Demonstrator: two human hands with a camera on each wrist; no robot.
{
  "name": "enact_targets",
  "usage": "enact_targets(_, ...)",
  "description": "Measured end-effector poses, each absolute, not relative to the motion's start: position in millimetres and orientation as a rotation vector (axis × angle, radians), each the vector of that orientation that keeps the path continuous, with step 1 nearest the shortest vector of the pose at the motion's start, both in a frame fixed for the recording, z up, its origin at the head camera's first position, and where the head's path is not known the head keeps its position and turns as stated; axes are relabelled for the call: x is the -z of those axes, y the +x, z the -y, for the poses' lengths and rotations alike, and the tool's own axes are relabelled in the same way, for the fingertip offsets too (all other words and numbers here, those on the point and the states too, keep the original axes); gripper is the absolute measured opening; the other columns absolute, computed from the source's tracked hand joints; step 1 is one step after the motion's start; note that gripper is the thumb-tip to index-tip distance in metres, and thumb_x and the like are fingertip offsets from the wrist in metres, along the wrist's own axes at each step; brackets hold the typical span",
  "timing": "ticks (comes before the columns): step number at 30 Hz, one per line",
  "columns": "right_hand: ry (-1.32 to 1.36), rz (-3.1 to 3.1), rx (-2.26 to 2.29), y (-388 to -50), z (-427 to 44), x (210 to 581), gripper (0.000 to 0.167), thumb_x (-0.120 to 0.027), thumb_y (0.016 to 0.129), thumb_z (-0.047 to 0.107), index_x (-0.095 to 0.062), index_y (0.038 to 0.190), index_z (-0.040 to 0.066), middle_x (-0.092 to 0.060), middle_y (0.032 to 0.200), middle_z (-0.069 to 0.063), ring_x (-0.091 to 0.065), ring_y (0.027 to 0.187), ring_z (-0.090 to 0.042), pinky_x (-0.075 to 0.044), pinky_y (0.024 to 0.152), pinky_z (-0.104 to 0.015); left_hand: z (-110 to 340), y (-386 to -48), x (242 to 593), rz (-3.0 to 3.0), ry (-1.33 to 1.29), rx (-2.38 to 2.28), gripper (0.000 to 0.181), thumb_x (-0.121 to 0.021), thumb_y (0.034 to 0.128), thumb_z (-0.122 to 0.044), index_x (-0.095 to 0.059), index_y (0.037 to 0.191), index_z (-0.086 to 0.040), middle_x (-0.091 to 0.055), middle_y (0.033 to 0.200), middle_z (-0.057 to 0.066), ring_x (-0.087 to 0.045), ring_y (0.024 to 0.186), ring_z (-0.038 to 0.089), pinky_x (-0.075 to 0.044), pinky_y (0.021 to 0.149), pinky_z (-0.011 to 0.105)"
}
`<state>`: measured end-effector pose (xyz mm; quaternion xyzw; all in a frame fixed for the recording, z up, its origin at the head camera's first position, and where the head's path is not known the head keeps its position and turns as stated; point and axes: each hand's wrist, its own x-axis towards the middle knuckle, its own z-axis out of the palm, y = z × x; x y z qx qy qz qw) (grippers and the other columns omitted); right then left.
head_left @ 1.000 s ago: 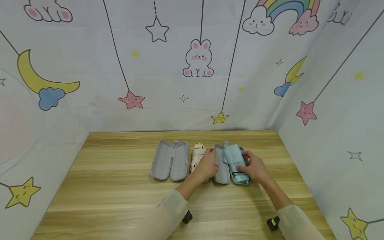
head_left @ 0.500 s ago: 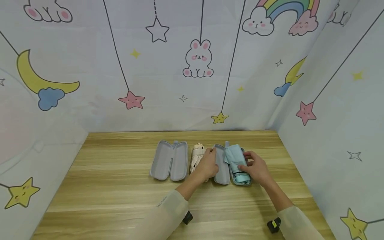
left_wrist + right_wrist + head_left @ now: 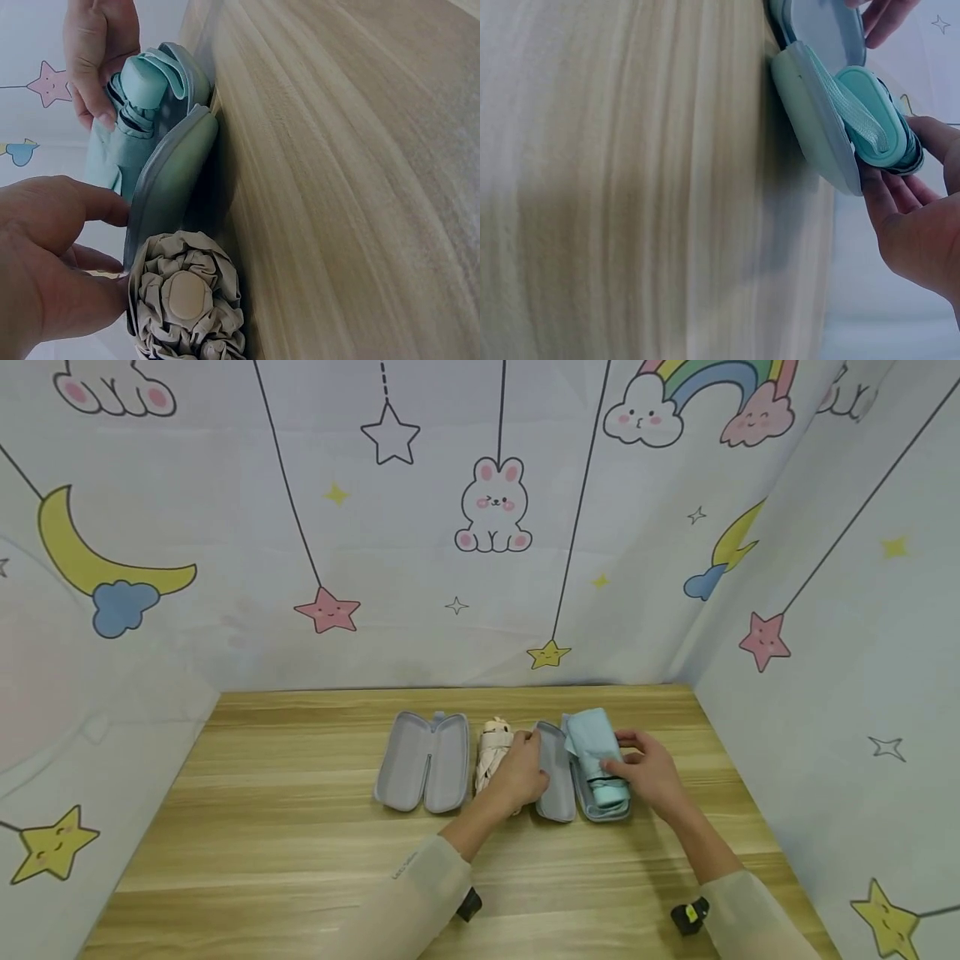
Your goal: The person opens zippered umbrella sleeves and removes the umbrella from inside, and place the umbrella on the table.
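Note:
A folded light-blue umbrella (image 3: 592, 743) lies over the right half of an open grey case (image 3: 557, 777), its handle end toward the person. My right hand (image 3: 651, 770) pinches the umbrella from the right, thumb on top and fingers at its far side. In the right wrist view the umbrella's flat handle (image 3: 874, 112) and strap show above the case wall. My left hand (image 3: 522, 768) holds the edge of the case's left half; in the left wrist view its fingers (image 3: 97, 202) meet that rim. A folded beige umbrella (image 3: 493, 752) lies beside it, partly hidden by the left hand.
A second open grey case (image 3: 405, 768) lies left of the beige umbrella. All sit on a wood-grain table (image 3: 300, 860), near its back edge. A patterned white curtain (image 3: 420, 527) stands behind and at both sides.
My right hand has shifted the blue umbrella slightly to the right and toward the back, so more of the case's near end shows. The left hand has stayed in place.

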<state>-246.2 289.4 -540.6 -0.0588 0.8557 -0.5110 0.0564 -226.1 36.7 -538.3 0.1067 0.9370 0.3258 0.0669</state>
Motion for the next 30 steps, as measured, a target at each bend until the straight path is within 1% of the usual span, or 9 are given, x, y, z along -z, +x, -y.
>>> enact_targets(3, -0.178, -2.576, 1.580, -247.6, -292.2, 536.9, 0.061, -0.084, 0.094, 0.016, -0.054, 0.146, 0.002, -0.061, 0.141, -0.021, -0.067, 0.102, -0.023, -0.056, 0.079, -0.026, -36.6, -226.2, 538.8, -2.837, 0.334, -0.982, 0.072, -0.061, 0.0985, -0.003, -0.030, 0.163, 0.008, -0.034, 0.163, 0.027, -0.060, 0.121, 0.027, -0.053, 0.081, 0.032)
enact_targets(5, -0.177, -2.570, 1.589, -248.1, -293.9, 535.1, 0.061, -0.084, 0.094, 0.017, -0.054, 0.146, 0.003, -0.061, 0.141, -0.021, -0.067, 0.102, -0.022, -0.057, 0.079, -0.026, -36.6, -226.1, 539.1, -2.836, 0.337, -0.990, 0.072, -0.061, 0.0980, -0.003, -0.030, 0.162, 0.008, -0.035, 0.162, 0.027, -0.061, 0.118, 0.027, -0.053, 0.080, 0.032)
enact_targets(10, -0.165, -2.574, 1.608, -247.2, -296.5, 531.4, 0.061, -0.084, 0.094, 0.017, -0.054, 0.144, 0.002, -0.060, 0.140, -0.021, -0.068, 0.100, -0.019, -0.057, 0.079, -0.026, -37.5, -225.5, 539.3, -2.837, 0.325, -1.002, 0.073, -0.063, 0.0969, -0.003, -0.031, 0.162, 0.008, -0.035, 0.162, 0.027, -0.062, 0.119, 0.029, -0.055, 0.083, 0.034)
enact_targets(14, -0.154, -2.575, 1.604, -246.5, -298.3, 528.3, 0.060, -0.083, 0.095, 0.018, -0.053, 0.145, 0.002, -0.059, 0.141, -0.020, -0.067, 0.100, -0.018, -0.057, 0.078, -0.026, -38.1, -223.2, 537.1, -2.839, 0.308, -1.020, 0.072, -0.064, 0.0977, -0.003, -0.032, 0.162, 0.008, -0.036, 0.161, 0.027, -0.061, 0.125, 0.032, -0.056, 0.090, 0.037)
enact_targets(19, -0.152, -2.595, 1.601, -246.6, -301.3, 524.5, 0.059, -0.082, 0.096, 0.019, -0.053, 0.145, 0.003, -0.059, 0.141, -0.020, -0.067, 0.101, -0.016, -0.057, 0.078, -0.026, -38.4, -221.9, 535.4, -2.842, 0.298, -1.036, 0.071, -0.064, 0.0979, -0.004, -0.033, 0.161, 0.008, -0.037, 0.161, 0.027, -0.061, 0.127, 0.033, -0.057, 0.094, 0.039)
enact_targets(22, -0.151, -2.596, 1.620, -247.0, -304.3, 522.7, 0.058, -0.082, 0.096, 0.018, -0.054, 0.145, 0.003, -0.060, 0.140, -0.020, -0.067, 0.101, -0.014, -0.057, 0.079, -0.025, -38.5, -222.0, 534.8, -2.840, 0.297, -1.039, 0.071, -0.064, 0.0980, -0.004, -0.034, 0.161, 0.008, -0.037, 0.160, 0.027, -0.061, 0.127, 0.034, -0.057, 0.094, 0.040)
enact_targets(24, -0.150, -2.588, 1.632, -247.4, -306.8, 521.7, 0.058, -0.081, 0.096, 0.018, -0.053, 0.145, 0.002, -0.059, 0.141, -0.020, -0.067, 0.102, -0.015, -0.057, 0.080, -0.025, -38.5, -222.0, 534.6, -2.836, 0.295, -1.041, 0.071, -0.064, 0.0982, -0.004, -0.034, 0.161, 0.008, -0.037, 0.161, 0.027, -0.062, 0.126, 0.033, -0.057, 0.091, 0.039)
enact_targets(30, -0.144, -2.587, 1.632, -247.3, -312.9, 518.6, 0.063, -0.082, 0.097, 0.023, -0.052, 0.148, 0.002, -0.057, 0.144, -0.020, -0.065, 0.109, -0.020, -0.056, 0.082, -0.026, -38.2, -221.6, 534.3, -2.820, 0.282, -1.062, 0.071, -0.064, 0.0979, -0.004, -0.034, 0.162, 0.007, -0.037, 0.161, 0.027, -0.063, 0.118, 0.030, -0.056, 0.084, 0.036)
